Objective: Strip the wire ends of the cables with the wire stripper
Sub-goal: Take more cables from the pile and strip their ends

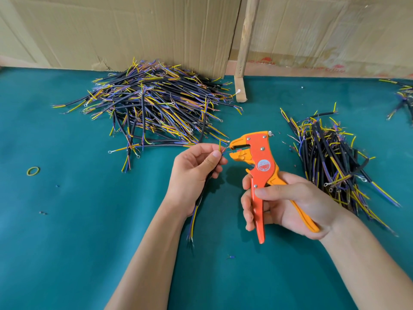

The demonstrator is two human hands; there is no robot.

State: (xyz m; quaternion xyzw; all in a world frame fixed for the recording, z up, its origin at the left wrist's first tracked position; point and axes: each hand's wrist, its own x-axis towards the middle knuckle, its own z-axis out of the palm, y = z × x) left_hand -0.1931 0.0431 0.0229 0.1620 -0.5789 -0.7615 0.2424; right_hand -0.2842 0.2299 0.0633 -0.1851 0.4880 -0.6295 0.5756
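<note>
Now the left hand [194, 173] pinches a cable [202, 193], its wire end at the stripper [257, 166] mouth (jaws apart); the right hand [288, 204] grips the handles above the bench [89, 231].

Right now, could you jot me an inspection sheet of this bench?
Surface: green mat.
Job's things: orange wire stripper, head open, aimed at a cable.
Clutter: rubber band; insulation scraps.
Grip: left hand pinches the cable's wires; right hand grips the stripper handles.
Cables: large pile behind, smaller pile right.
Surroundings: cardboard wall, wooden post.
</note>
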